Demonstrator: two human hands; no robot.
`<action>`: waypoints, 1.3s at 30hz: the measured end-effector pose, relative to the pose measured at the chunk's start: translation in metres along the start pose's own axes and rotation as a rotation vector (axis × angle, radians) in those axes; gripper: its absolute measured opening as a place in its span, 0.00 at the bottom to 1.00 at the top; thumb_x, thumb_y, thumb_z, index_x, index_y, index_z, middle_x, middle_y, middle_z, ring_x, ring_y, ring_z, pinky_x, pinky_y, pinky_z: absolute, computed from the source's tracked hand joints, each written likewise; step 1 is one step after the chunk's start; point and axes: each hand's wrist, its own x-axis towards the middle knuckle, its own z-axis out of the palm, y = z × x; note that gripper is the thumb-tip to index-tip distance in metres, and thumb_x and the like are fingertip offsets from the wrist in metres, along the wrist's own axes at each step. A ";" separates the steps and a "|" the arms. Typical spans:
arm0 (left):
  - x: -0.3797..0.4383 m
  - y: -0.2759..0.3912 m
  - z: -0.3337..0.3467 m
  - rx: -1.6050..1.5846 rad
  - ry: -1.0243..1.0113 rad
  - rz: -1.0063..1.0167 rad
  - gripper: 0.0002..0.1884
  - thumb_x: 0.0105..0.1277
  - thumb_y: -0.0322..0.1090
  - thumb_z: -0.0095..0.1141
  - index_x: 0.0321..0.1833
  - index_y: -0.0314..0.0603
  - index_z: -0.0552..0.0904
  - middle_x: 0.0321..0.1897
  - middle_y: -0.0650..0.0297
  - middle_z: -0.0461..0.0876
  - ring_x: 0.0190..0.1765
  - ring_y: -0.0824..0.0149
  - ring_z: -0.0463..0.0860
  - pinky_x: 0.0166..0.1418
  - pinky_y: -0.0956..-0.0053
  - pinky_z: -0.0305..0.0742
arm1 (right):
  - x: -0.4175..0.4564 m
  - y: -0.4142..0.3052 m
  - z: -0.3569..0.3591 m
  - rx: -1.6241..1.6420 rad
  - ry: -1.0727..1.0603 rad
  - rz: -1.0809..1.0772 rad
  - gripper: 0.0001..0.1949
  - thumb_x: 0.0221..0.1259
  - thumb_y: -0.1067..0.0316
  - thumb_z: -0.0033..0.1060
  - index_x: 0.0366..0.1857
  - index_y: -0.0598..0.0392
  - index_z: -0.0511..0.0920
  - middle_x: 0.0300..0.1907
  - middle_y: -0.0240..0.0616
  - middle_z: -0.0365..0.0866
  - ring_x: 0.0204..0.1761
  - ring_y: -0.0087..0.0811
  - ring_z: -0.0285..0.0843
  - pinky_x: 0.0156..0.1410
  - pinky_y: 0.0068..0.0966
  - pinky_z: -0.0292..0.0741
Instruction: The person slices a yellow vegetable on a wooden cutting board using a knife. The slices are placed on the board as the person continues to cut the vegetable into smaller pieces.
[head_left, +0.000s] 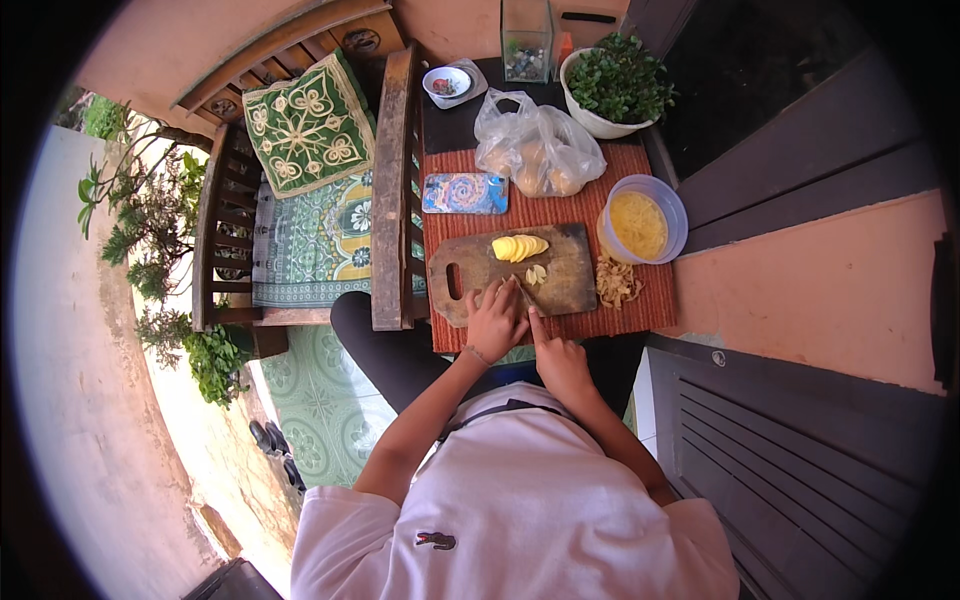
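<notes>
A wooden cutting board (562, 289) with a handle slot lies before me. My right hand (559, 358) grips a small knife (524, 291), its index finger stretched along the top, the blade over the board's near part. Close to the blade, my left hand (495, 319) rests on the board with bent fingers; what lies under the fingertips is mostly hidden. Overlapping yellow slices (519, 247), perhaps potato, sit towards the board's far side. Between them and the knife is a small heap of pale slices (535, 274).
Right of the board stand a plastic tub of yellow shreds (637, 225) and a pile of peelings (618, 283). Beyond are a patterned phone (465, 193), a plastic bag of round items (536, 150), a small bowl (447, 83) and a potted plant (618, 82). A wooden bench arm (393, 195) borders the left.
</notes>
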 end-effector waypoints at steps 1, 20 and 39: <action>0.000 0.000 0.001 0.006 -0.001 0.004 0.28 0.56 0.46 0.57 0.56 0.33 0.78 0.65 0.57 0.69 0.66 0.56 0.66 0.64 0.47 0.54 | 0.001 -0.001 0.001 0.000 -0.001 -0.003 0.31 0.57 0.71 0.48 0.70 0.59 0.59 0.23 0.50 0.82 0.24 0.44 0.84 0.30 0.40 0.81; -0.001 0.000 0.001 -0.014 -0.018 -0.010 0.30 0.56 0.43 0.56 0.61 0.32 0.74 0.64 0.57 0.69 0.66 0.58 0.66 0.65 0.47 0.54 | 0.015 0.037 0.017 0.164 -0.014 -0.124 0.36 0.55 0.76 0.48 0.72 0.56 0.53 0.20 0.52 0.79 0.24 0.51 0.81 0.31 0.45 0.79; -0.001 0.000 0.000 0.007 -0.026 -0.020 0.29 0.56 0.44 0.54 0.59 0.33 0.75 0.63 0.58 0.70 0.66 0.58 0.66 0.66 0.48 0.52 | 0.010 0.027 0.041 0.143 0.176 -0.045 0.31 0.62 0.68 0.52 0.72 0.42 0.59 0.25 0.47 0.81 0.24 0.50 0.80 0.29 0.46 0.77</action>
